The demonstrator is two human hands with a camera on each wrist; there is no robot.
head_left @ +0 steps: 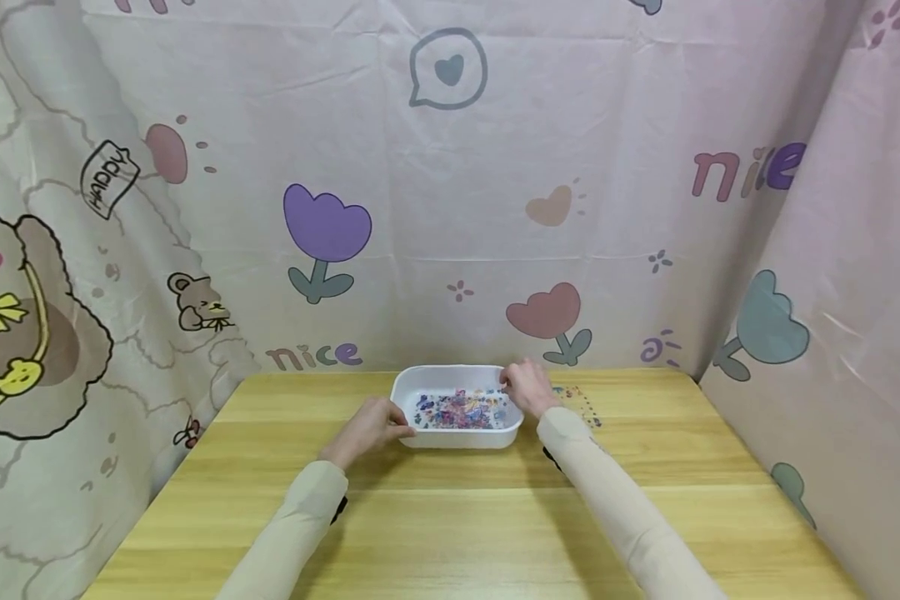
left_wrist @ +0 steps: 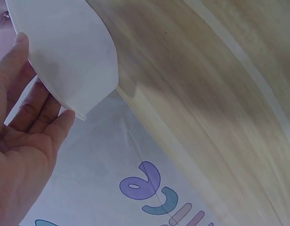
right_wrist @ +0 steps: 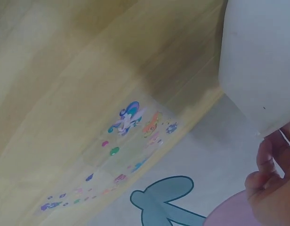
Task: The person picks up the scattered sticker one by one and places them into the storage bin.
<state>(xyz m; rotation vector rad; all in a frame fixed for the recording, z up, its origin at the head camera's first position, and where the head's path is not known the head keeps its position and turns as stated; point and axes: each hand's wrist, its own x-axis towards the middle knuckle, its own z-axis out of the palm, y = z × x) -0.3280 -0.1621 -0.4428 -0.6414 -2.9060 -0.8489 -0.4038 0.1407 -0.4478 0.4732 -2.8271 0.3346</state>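
Observation:
A white rectangular plastic basin [head_left: 457, 438] with rounded corners sits near the back of the table. Inside it lies a spread of small colourful printed stickers [head_left: 461, 411]. At the basin's front left, my left hand [head_left: 371, 423] grips the rim; the left wrist view shows its thumb and fingers [left_wrist: 44, 110] at the edge. My right hand [head_left: 528, 385] holds the rim at the right side, and in the right wrist view its curled fingers [right_wrist: 266, 157] meet the basin's edge. Just right of that hand, a clear sheet of cartoon stickers [right_wrist: 128, 125] lies on the wood.
The light wooden table [head_left: 435, 525] ends at the back against a hanging printed curtain [head_left: 435, 208]. More curtain hangs along the left and right sides. Both forearms, in cream sleeves [head_left: 618, 500], reach across the table's front.

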